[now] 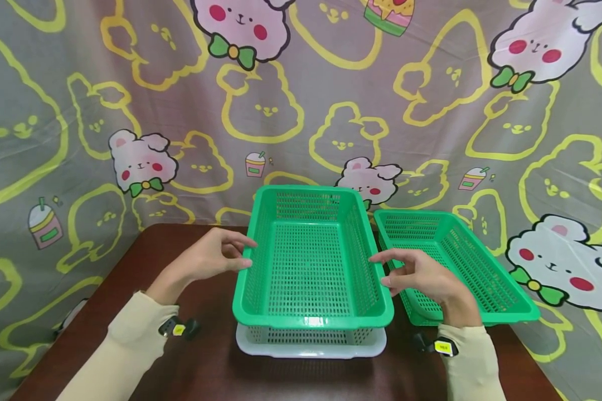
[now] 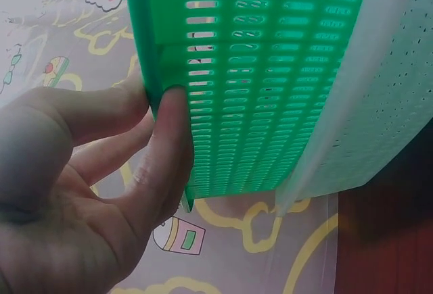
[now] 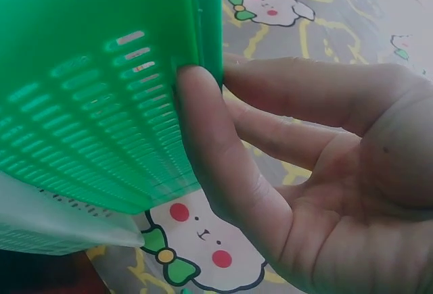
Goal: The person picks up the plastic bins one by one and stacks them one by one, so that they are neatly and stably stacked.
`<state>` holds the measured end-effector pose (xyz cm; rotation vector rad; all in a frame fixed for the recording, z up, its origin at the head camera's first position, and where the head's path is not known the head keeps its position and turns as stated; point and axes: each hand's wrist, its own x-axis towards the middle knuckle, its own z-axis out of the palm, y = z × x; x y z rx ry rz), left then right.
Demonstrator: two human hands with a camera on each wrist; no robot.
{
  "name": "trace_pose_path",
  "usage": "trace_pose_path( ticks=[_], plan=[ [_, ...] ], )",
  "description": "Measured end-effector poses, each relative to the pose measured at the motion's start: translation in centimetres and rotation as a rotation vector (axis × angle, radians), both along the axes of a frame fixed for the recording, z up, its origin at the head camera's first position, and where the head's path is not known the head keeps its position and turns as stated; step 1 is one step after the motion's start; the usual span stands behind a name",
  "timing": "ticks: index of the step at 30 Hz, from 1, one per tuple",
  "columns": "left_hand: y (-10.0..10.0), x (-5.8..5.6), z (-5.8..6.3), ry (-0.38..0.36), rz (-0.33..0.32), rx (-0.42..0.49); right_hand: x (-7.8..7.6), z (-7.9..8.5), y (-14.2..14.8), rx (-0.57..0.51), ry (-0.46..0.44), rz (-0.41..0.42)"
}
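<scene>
A green plastic basket [image 1: 308, 262] with slotted walls and a mesh bottom sits in or over a white basket [image 1: 311, 350], whose front rim shows below it. My left hand [image 1: 213, 256] pinches the green basket's left rim between thumb and fingers. On the opposite side my right hand [image 1: 421, 275] pinches the right rim the same way. In the left wrist view the left thumb [image 2: 169, 145] lies under the rim, against the slotted wall. The right wrist view has the right thumb [image 3: 216, 145] under the rim too. Most of the white basket is hidden by the green one.
A second green basket [image 1: 481, 262] stands to the right, behind my right hand. All rest on a dark red-brown table [image 1: 205, 356]. A grey curtain [image 1: 301, 89] with cartoon rabbits hangs right behind the table's far edge.
</scene>
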<state>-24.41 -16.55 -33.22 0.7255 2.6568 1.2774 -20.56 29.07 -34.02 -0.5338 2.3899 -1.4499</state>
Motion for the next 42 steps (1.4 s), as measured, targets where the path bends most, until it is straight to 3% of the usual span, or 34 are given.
trace_pose_path(
  ticks=[15, 42],
  plan=[
    [0.1, 0.3, -0.8, -0.03, -0.021, -0.009, -0.1, -0.5, 0.2, 0.081, -0.031, 0.008],
    [0.3, 0.2, -3.0, -0.1, -0.053, 0.023, -0.2, -1.8, 0.3, 0.031, -0.08, 0.089]
  ],
)
